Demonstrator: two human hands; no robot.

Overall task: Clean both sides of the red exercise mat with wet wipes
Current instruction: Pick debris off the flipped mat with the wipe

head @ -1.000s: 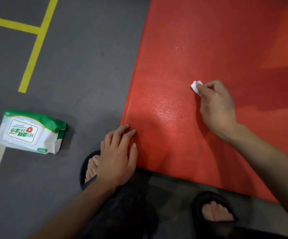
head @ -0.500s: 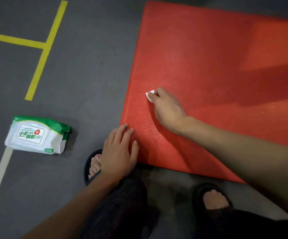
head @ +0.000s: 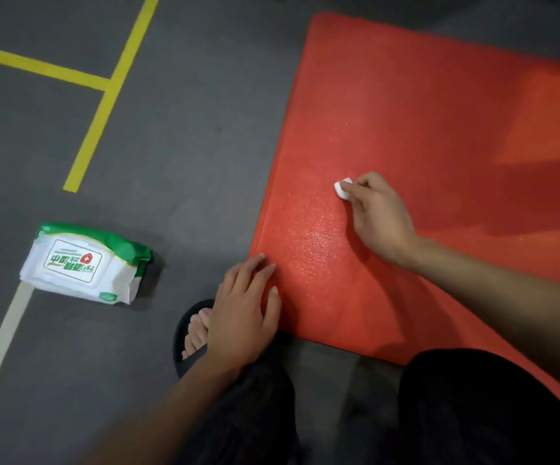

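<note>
While the left hand [head: 243,310] lies flat, fingers straight, on the near-left corner of the red exercise mat [head: 422,135], the right hand [head: 377,218] pinches a folded wet wipe [head: 343,188] just inward of it, mid-wiping the top side, so next likely comes the mat's dry far area.

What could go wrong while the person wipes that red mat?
The small white folded wet wipe pinched in the right hand covers very little of the big red foam exercise mat, so patches may get missed. The left hand presses only the near corner, so the mat might slide. The shiny wet streak near it could be slippery.
</note>
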